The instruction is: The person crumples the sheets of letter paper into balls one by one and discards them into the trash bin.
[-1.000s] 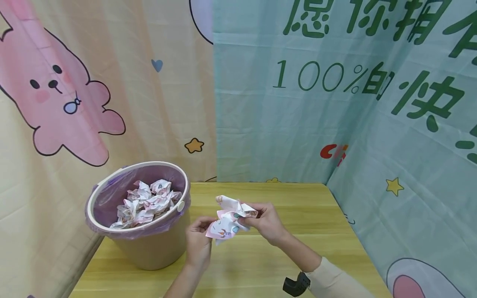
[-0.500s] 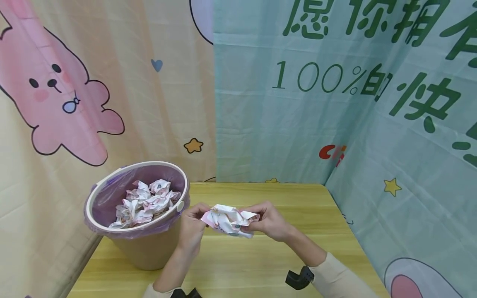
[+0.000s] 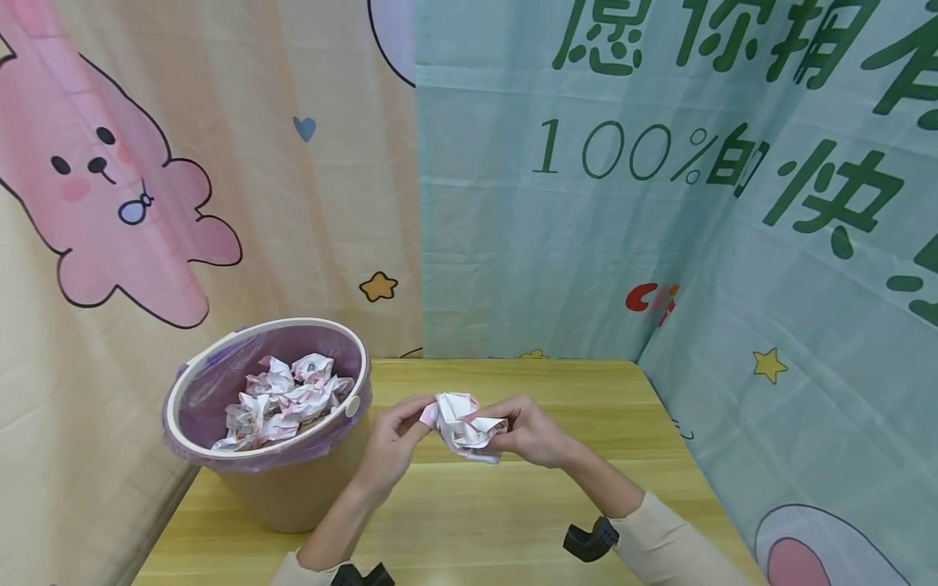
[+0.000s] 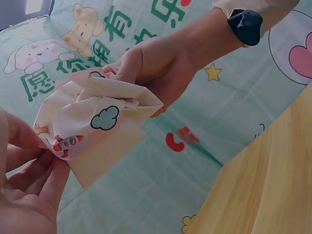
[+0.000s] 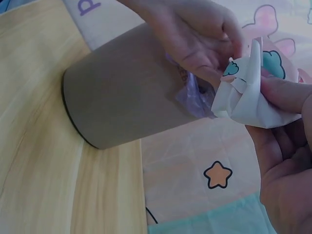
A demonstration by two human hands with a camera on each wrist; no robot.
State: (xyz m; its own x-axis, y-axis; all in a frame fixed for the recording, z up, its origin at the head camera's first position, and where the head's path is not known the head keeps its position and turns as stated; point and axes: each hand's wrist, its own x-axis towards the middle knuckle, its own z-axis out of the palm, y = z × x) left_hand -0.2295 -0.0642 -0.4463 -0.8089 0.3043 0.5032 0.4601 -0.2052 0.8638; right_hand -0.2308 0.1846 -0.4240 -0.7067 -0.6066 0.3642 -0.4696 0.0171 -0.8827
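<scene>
A crumpled sheet of printed paper (image 3: 462,427) is held between both hands above the table. My left hand (image 3: 390,448) pinches its left end between thumb and fingers. On the other side, my right hand (image 3: 533,433) grips the right end, thumb over the paper. Clouds and a small rocket print show on the paper (image 4: 95,114) in the left wrist view. In the right wrist view the paper (image 5: 258,97) is folded into a loose bunch. Left of the hands, a beige bin (image 3: 293,492) holds several crumpled papers (image 3: 289,403).
A purple bag (image 3: 208,399) lines the bin under its white rim. The bin stands on the left of the wooden table (image 3: 506,521). Printed curtains (image 3: 498,244) hang behind the table and along both sides.
The paper has been bunched from a flatter, spread shape into a smaller wad. My left hand first moved left, then came back toward the right hand, which stays nearly in place.
</scene>
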